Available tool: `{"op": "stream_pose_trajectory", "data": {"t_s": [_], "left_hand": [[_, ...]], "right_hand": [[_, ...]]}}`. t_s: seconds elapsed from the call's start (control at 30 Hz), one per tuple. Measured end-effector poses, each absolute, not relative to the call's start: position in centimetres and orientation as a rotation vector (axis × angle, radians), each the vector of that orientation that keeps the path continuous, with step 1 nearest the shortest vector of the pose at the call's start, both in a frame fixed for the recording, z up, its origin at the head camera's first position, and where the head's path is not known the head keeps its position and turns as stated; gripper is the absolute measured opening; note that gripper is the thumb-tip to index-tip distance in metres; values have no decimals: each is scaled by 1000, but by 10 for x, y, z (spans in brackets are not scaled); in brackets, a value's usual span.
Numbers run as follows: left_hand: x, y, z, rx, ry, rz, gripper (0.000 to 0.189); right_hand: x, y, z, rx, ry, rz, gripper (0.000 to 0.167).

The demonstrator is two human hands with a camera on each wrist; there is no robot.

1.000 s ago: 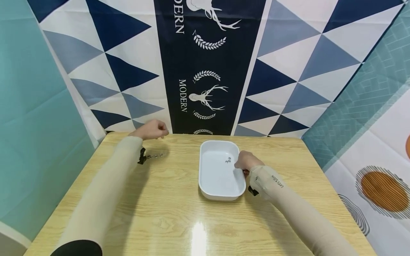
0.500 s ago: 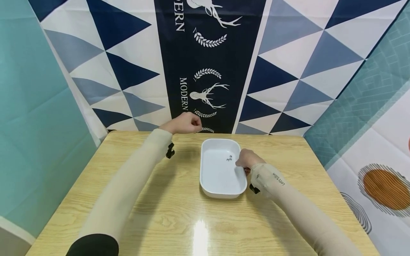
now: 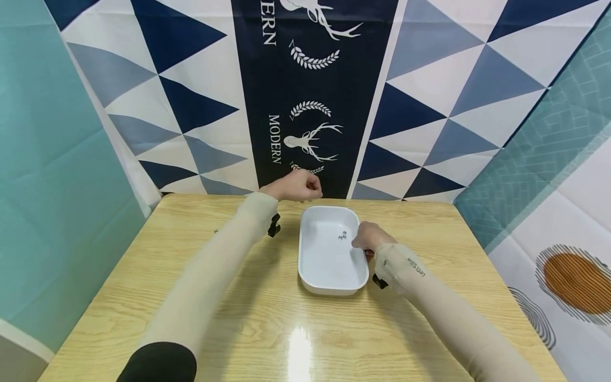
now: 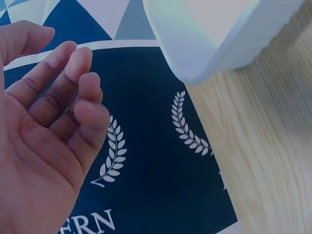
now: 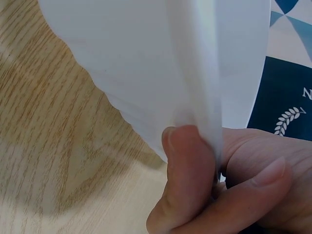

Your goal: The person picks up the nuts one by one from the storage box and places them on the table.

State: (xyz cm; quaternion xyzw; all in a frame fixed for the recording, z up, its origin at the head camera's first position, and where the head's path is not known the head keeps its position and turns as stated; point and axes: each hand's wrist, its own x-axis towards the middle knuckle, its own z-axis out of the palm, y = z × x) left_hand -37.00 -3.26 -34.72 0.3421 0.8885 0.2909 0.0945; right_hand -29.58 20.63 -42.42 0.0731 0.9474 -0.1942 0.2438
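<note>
My left hand (image 3: 297, 185) hovers above the table's back edge, near the far left corner of a white rectangular tray (image 3: 329, 273). In the left wrist view its fingers (image 4: 52, 100) are loosely curled, the thumb stands apart from them, and nothing shows between them. My right hand (image 3: 369, 236) grips the tray's right rim; in the right wrist view, finger and thumb pinch the white wall (image 5: 146, 58). Several tiny grey metallic pieces (image 3: 342, 235) lie inside the tray, too small to identify. One tiny shiny piece (image 3: 216, 231) shows left of my left forearm, which may hide others.
The tray stands on a light wood-grain table (image 3: 267, 329). A patterned cloth (image 3: 305, 85) with deer and triangles hangs right behind the back edge. Teal cloth (image 3: 71, 185) borders the left side, and another patterned cloth (image 3: 568, 212) the right.
My left hand has moved right, from above the small shiny pieces at the table's left to near the tray. The right hand and tray stay in place.
</note>
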Motion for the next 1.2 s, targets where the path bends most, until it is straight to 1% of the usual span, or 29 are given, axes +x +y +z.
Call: {"op": "stream_pose_trajectory", "data": {"t_s": [0.27,0.5,0.73,0.93,1.2], "left_hand": [[-370,-16,-352,990,2592,878,14],[-368,-1,-359,944,2508,900,19],[-365,6,-360,952,2522,868,14],[-364,11,-363,965,2536,853,14],[-365,25,-376,937,2538,820,14]], "right_hand": [[-298,208,-426,203,2584,-544,38],[-298,209,-427,213,2574,-563,38],[-299,207,-426,227,2562,-555,38],[-299,209,-426,223,2562,-573,38],[-298,210,-426,211,2562,-580,36]]}}
